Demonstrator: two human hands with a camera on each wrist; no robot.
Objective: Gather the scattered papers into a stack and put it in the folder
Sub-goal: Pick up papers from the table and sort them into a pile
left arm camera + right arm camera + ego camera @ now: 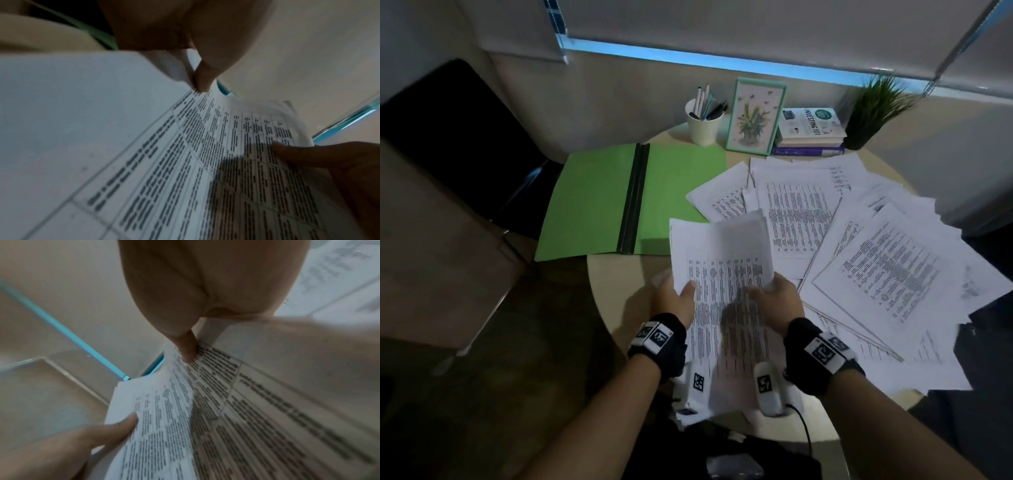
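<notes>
Both hands hold up a bundle of printed sheets (pixel 722 270) over the near edge of the round table. My left hand (pixel 681 295) grips the bundle's left side, thumb on top of the print. My right hand (pixel 774 291) grips the right side the same way. In the left wrist view the left thumb pinches the sheets (pixel 185 162); the right wrist view shows the right thumb pressing the sheets (pixel 246 418). An open green folder (pixel 592 198) with a black spine lies flat on the left. Several loose printed papers (pixel 876 260) are fanned over the right of the table.
At the back of the table (pixel 619 291) stand a white cup of pens (pixel 703 125), a framed flower picture (pixel 755 116), a pile of books (pixel 811 132) and a potted plant (pixel 873 109). A dark chair (pixel 448 137) sits off to the left.
</notes>
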